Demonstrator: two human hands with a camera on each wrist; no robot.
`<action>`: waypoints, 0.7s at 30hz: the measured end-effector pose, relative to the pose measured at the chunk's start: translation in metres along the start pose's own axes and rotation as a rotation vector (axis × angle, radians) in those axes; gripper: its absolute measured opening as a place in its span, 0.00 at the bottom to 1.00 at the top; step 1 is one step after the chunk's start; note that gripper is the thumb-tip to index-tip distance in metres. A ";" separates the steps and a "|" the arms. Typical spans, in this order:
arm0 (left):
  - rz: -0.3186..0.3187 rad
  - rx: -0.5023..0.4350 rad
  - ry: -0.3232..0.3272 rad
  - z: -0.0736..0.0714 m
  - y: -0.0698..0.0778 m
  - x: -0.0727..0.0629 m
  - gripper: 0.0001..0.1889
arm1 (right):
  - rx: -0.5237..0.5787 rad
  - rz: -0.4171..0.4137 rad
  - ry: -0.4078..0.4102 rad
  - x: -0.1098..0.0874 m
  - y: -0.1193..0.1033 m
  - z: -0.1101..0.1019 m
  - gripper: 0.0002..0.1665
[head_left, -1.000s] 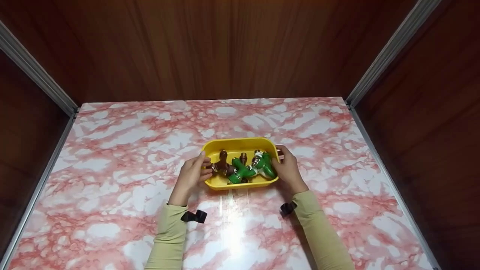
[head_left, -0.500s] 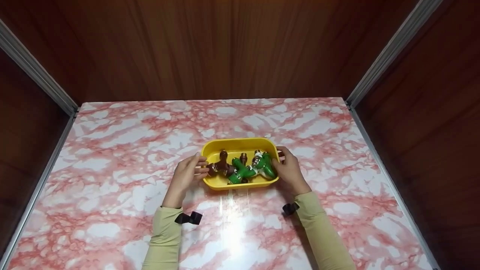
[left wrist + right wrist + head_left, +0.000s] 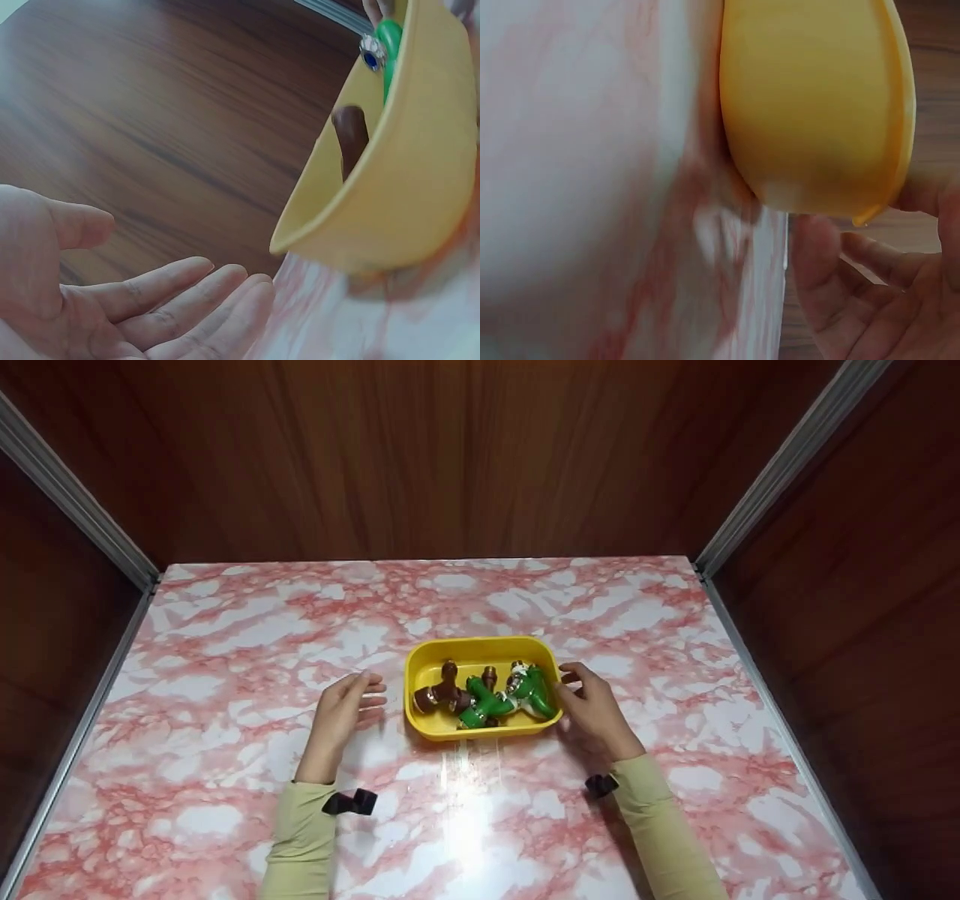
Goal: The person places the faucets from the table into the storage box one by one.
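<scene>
A yellow plastic tub point(image 3: 480, 648) stands on the table in the head view. Inside lie glossy brown pieces point(image 3: 448, 686), a green branched piece point(image 3: 486, 706) and a green and white piece point(image 3: 534, 694) at the right end; their exact kind cannot be told. One shows a silver band with a blue stone point(image 3: 372, 54) in the left wrist view. My left hand point(image 3: 337, 718) is held off to the tub's left, fingers extended and holding nothing. Close to the right end is my right hand point(image 3: 600, 714), fingers loosely bent; it grips nothing, and contact with the rim is unclear.
The tabletop point(image 3: 247, 690) has a pink and white marbled surface. A dark wood-grain back panel point(image 3: 420, 457) and side panels meet at grey metal corner strips. A black strap point(image 3: 349, 802) sits on the left sleeve.
My left hand has let go of the tub's left end and drawn away leftward. My right hand has eased slightly off to the right. The tub stays about where it was.
</scene>
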State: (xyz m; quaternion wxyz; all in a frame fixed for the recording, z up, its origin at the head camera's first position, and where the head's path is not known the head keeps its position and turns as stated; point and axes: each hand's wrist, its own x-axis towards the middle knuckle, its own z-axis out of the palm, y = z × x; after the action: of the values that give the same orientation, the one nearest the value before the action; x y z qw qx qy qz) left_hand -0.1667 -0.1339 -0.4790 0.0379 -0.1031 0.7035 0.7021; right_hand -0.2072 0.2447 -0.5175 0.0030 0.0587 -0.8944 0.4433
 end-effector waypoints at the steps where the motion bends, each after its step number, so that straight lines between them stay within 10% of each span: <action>1: 0.001 0.007 0.011 -0.002 -0.001 -0.001 0.24 | -0.018 -0.006 0.000 -0.001 0.000 -0.002 0.21; 21: 0.244 0.547 0.023 -0.018 -0.008 0.007 0.23 | -0.321 -0.169 0.047 -0.013 0.002 -0.020 0.28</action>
State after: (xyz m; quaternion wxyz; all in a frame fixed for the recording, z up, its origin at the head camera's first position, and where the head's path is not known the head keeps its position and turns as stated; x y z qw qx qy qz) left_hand -0.1699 -0.1520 -0.4882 -0.0283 -0.0115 0.8741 0.4848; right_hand -0.1953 0.2629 -0.5076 0.0707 0.1221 -0.9453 0.2942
